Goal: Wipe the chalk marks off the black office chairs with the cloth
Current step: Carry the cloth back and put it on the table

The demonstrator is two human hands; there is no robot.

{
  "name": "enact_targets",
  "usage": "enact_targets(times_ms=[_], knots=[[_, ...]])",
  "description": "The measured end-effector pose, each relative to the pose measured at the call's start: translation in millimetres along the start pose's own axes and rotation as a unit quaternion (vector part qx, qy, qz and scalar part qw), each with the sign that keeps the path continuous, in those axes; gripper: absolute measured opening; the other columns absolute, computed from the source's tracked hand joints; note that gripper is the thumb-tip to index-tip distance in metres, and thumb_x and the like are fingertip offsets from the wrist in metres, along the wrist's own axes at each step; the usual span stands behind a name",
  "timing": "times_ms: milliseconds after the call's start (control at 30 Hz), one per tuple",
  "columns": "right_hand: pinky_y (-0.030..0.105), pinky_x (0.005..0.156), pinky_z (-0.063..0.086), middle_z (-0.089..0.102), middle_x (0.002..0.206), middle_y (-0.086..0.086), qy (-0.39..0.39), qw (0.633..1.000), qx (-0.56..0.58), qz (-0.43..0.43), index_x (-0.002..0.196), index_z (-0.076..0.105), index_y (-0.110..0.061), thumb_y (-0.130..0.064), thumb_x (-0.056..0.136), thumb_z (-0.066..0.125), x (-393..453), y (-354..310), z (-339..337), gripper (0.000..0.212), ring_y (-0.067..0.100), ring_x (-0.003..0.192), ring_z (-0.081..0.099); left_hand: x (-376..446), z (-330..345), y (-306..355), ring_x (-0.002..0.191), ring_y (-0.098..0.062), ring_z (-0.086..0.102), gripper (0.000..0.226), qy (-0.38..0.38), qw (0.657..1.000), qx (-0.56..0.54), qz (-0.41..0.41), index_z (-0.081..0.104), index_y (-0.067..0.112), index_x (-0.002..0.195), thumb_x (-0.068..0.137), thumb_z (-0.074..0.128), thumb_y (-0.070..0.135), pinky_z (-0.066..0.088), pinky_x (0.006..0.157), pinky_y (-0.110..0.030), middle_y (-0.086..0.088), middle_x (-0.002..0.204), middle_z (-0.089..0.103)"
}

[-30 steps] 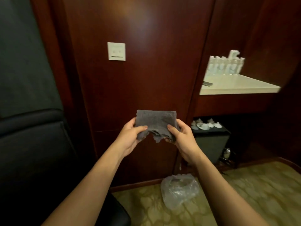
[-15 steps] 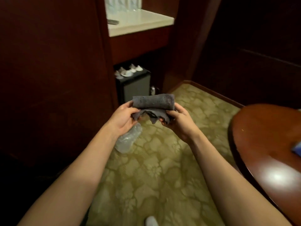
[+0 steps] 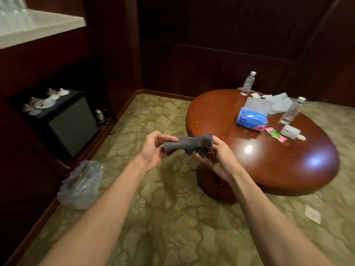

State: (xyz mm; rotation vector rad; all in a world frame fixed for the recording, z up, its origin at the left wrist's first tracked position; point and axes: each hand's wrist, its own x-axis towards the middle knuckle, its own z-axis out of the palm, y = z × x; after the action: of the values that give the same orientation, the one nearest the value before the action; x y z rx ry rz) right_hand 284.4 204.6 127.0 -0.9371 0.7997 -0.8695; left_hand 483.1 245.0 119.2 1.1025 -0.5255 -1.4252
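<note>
A round wooden surface (image 3: 269, 150) stands right of the cloth (image 3: 187, 144). Both hands' fingers pinch its folded ends. No chair visible; locate one next.

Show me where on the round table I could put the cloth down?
The near half of the table, between its front rim and the tissue pack, is bare and shiny. The far right side is crowded: two bottles, papers, a white gadget and a pink card.
</note>
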Motion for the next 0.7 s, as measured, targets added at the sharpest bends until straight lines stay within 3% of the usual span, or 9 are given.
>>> enact_targets(times_ms=[67, 133, 200, 267, 333, 400, 467, 600, 700], knots=[[0.036, 0.08, 0.054, 0.071, 0.082, 0.014, 0.004, 0.998, 0.064, 0.006, 0.078, 0.069, -0.009, 0.0, 0.085, 0.035, -13, -11, -32, 0.036, 0.024, 0.074, 0.071, 9, 30, -16, 0.064, -0.013, 0.061, 0.052, -0.007, 0.997, 0.079, 0.02, 0.073, 0.009, 0.056, 0.097, 0.042, 0.014, 0.047, 0.054, -0.02, -0.004, 0.072, 0.07], [0.045, 0.091, 0.049, 0.07, 0.082, 0.014, 0.046, 0.992, 0.118, 0.018, 0.068, 0.07, -0.009, -0.014, 0.081, 0.04, -24, -21, -64, 0.033, 0.026, 0.078, 0.069, 20, 63, -34, 0.071, -0.01, 0.06, 0.041, -0.013, 0.987, 0.147, 0.062, 0.074, 0.015, 0.057, 0.093, 0.057, 0.003, 0.045, 0.06, -0.018, 0.004, 0.071, 0.07], [0.043, 0.082, 0.056, 0.068, 0.076, 0.009, 0.09, 0.988, 0.125, 0.012, 0.072, 0.063, -0.009, -0.017, 0.092, 0.046, -34, -28, -94, 0.027, 0.023, 0.076, 0.066, 30, 93, -54, 0.083, -0.012, 0.062, 0.023, -0.045, 0.971, 0.209, 0.103, 0.075, 0.02, 0.079, 0.087, 0.068, 0.0, 0.048, 0.071, -0.018, 0.0, 0.088, 0.071], [0.033, 0.067, 0.059, 0.066, 0.078, 0.006, 0.158, 0.986, 0.053, -0.017, 0.085, 0.058, -0.011, -0.003, 0.094, 0.052, -39, -31, -123, 0.013, 0.018, 0.074, 0.063, 38, 121, -73, 0.103, -0.017, 0.063, 0.039, -0.083, 0.962, 0.239, 0.106, 0.07, 0.03, 0.106, 0.082, 0.074, -0.001, 0.052, 0.089, -0.027, -0.006, 0.111, 0.068], [0.028, 0.062, 0.057, 0.064, 0.09, 0.011, 0.202, 0.979, -0.005, -0.042, 0.104, 0.056, -0.009, 0.014, 0.087, 0.051, -42, -31, -156, 0.029, 0.019, 0.075, 0.064, 42, 151, -89, 0.111, -0.021, 0.063, 0.05, -0.081, 0.964, 0.241, 0.076, 0.065, 0.024, 0.119, 0.08, 0.072, -0.006, 0.051, 0.099, -0.036, -0.009, 0.118, 0.067], [0.03, 0.066, 0.056, 0.064, 0.099, 0.018, 0.239, 0.969, -0.031, -0.051, 0.115, 0.054, -0.002, 0.02, 0.081, 0.05, -47, -31, -190, 0.04, 0.025, 0.083, 0.066, 46, 178, -107, 0.104, -0.028, 0.065, 0.032, -0.075, 0.966, 0.244, 0.043, 0.07, 0.011, 0.104, 0.077, 0.072, -0.005, 0.05, 0.098, -0.043, -0.012, 0.105, 0.071], [0.032, 0.068, 0.056, 0.067, 0.095, 0.02, 0.261, 0.962, -0.049, -0.059, 0.108, 0.057, 0.002, 0.021, 0.079, 0.051, -52, -32, -217, 0.036, 0.03, 0.086, 0.067, 52, 201, -125, 0.099, -0.032, 0.068, 0.018, -0.09, 0.968, 0.234, 0.011, 0.073, 0.005, 0.094, 0.076, 0.072, 0.003, 0.053, 0.093, -0.045, -0.017, 0.099, 0.073], [0.04, 0.081, 0.055, 0.071, 0.09, 0.016, 0.282, 0.953, -0.081, -0.071, 0.094, 0.066, -0.006, 0.023, 0.076, 0.051, -60, -31, -256, 0.037, 0.03, 0.087, 0.068, 59, 239, -153, 0.078, -0.016, 0.069, 0.011, -0.085, 0.972, 0.21, -0.068, 0.072, 0.014, 0.096, 0.095, 0.066, 0.024, 0.05, 0.064, -0.024, -0.003, 0.087, 0.074], [0.037, 0.082, 0.055, 0.071, 0.095, 0.015, 0.287, 0.953, -0.078, -0.053, 0.103, 0.066, -0.005, 0.022, 0.078, 0.048, -62, -24, -275, 0.041, 0.029, 0.091, 0.067, 70, 251, -172, 0.097, -0.024, 0.07, 0.014, -0.067, 0.962, 0.26, -0.037, 0.072, 0.012, 0.105, 0.094, 0.068, 0.021, 0.057, 0.084, -0.037, -0.008, 0.105, 0.073]])
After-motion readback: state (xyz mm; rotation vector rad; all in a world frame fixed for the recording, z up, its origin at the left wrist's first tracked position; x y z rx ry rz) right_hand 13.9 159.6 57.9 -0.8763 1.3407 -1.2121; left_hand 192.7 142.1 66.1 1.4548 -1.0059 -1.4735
